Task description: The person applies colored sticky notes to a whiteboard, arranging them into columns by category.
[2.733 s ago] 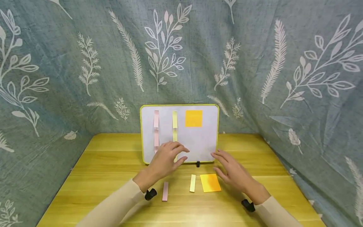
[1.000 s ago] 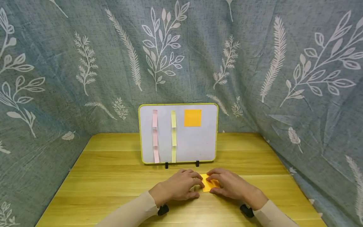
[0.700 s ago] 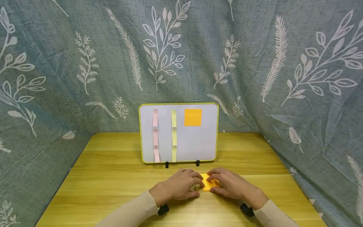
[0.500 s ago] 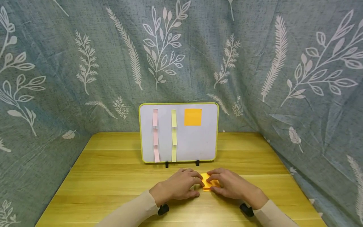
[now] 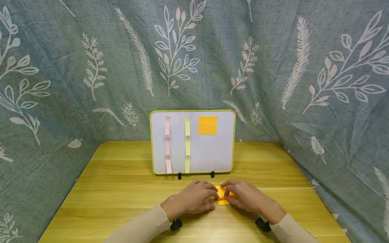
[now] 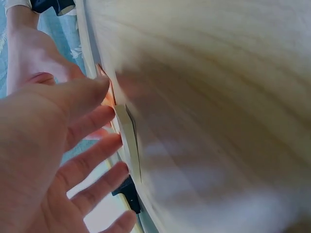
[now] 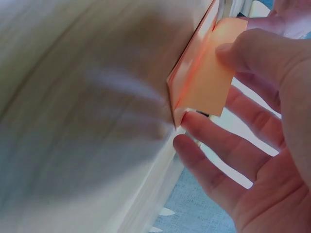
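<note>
An orange square sticky note pad (image 5: 223, 202) lies on the table between the two hands. My right hand (image 5: 249, 197) pinches the pad's top sticky note (image 7: 209, 82); its near edge is lifted and bent up in the right wrist view. My left hand (image 5: 192, 198) rests at the pad's left side, its fingers loosely extended, fingertips touching or very near the pad. Beside those fingertips, a narrow pale yellow sticky note pad (image 6: 127, 136) shows in the left wrist view; the left hand hides most of it in the head view.
A whiteboard (image 5: 212, 155) with a yellow-green frame stands behind the hands on small black feet (image 5: 179, 176). It carries pink strips (image 5: 167, 146), yellow strips (image 5: 187, 146) and one orange square note (image 5: 208, 125). Patterned cloth (image 5: 194, 67) surrounds the wooden table (image 5: 121, 189).
Both hands have come down from the board to the orange pad. The right thumb and finger have raised the near edge of its top sheet. The left hand has since stayed almost still.
</note>
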`<state>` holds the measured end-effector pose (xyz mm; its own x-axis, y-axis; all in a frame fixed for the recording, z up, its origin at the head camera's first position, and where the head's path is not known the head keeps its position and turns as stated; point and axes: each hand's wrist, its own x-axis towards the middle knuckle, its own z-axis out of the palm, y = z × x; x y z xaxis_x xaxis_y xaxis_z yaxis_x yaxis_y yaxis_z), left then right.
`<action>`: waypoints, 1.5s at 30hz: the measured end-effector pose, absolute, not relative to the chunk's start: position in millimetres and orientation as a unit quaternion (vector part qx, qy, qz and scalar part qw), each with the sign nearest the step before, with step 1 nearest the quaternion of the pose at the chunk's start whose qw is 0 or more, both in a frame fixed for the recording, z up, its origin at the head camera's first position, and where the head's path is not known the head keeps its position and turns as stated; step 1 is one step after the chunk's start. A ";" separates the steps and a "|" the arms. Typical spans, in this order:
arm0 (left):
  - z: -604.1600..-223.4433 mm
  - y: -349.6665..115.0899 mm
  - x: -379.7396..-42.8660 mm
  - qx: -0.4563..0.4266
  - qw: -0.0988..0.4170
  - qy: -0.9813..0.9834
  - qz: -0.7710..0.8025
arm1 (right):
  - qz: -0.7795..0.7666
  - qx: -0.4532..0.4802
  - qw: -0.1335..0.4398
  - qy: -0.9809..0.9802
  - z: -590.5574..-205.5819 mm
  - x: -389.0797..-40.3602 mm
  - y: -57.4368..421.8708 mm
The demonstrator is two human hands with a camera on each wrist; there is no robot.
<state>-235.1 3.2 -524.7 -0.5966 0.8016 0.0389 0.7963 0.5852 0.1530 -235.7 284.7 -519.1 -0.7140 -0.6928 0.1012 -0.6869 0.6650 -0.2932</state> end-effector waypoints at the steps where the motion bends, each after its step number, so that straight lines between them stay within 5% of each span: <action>1: -525.6 3.7 -235.7 0.445 0.011 0.892 0.077 | -0.157 -0.376 0.007 0.913 -519.1 -235.9 284.0; 32: -535.0 32.1 -247.3 0.338 -0.066 0.930 0.126 | -0.216 -0.266 -0.044 0.938 -522.5 -239.5 280.4; 45: -531.9 32.1 -243.4 0.325 -0.054 0.931 0.160 | -0.230 -0.259 -0.079 0.935 -528.0 -245.0 279.4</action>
<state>-243.4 32.1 -531.9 -0.7834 0.5870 0.2042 0.6215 0.7380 0.2629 -245.0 279.4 -528.0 -0.8531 -0.4481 0.2672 -0.5210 0.7595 -0.3896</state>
